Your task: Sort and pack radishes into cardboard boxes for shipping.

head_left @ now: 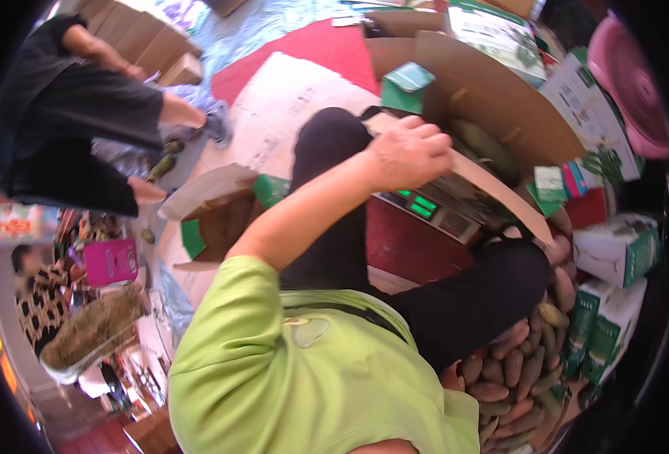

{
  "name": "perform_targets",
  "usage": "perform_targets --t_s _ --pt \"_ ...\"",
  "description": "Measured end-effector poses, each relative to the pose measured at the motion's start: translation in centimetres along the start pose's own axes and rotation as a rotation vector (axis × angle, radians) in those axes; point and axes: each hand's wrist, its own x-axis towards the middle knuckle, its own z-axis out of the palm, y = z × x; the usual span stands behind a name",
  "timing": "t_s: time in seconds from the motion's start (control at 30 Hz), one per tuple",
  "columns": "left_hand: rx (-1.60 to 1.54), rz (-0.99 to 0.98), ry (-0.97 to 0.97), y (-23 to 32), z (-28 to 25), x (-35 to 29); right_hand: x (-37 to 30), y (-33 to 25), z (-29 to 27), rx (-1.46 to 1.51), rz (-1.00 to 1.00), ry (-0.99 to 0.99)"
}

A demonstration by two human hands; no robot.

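Note:
My left hand [412,153] has its fingers wrapped over the near flap of a large open cardboard box [493,91]. Inside that box lie elongated green fruits [486,147] that look like mangoes. Just beneath the flap is a digital scale [429,208] with lit green digits; the box partly covers it. My right hand [510,337] seems to be low beside my bent right leg, at a heap of brownish-green fruits [520,371]. My leg hides part of it, and its fingers are not clear.
A smaller open carton [225,219] stands left of my knee. White-and-green boxes [614,250] and a pink basin [633,83] crowd the right side. Another person in dark clothes [85,113] stands at the far left; a seated person [43,295] is further off.

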Motion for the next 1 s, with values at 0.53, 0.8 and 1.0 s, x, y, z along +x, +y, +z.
perform_targets --t_s 0.53,0.8,1.0 --pt "-0.118 0.02 -0.009 0.1 0.1 -0.1 1.4 2.5 -3.8 0.366 0.018 0.026" --pt "-0.122 -0.013 -0.028 -0.6 -0.8 0.1 -3.4 4.0 -14.3 0.483 0.017 0.096" --pt "-0.156 -0.028 -0.047 -0.1 -0.3 0.6 -5.2 -10.6 -7.6 -0.077 -0.163 0.369"
